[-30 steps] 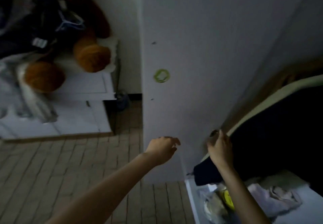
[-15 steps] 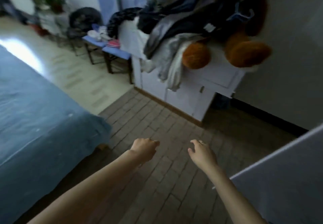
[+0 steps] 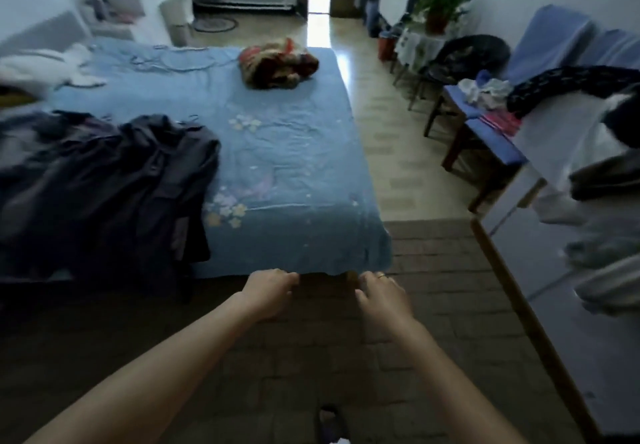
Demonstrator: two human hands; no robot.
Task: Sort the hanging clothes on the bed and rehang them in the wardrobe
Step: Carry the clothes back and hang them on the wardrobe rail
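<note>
Now the bed (image 3: 298,152) is faced with nothing held.
Both loosely curled hands, left hand (image 3: 268,291) and right hand (image 3: 381,293), are empty; the dark clothes (image 3: 104,187) overhanging the bed's near edge could be dragged off if tugged carelessly.

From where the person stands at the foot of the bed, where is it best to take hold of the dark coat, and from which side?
Probably at the collar end of the dark coat, near what looks like a hanger hook at its top, though this is blurred. Its hem hangs over the bed edge, so the left hand, now holding nothing, should reach over from the foot side.
</note>
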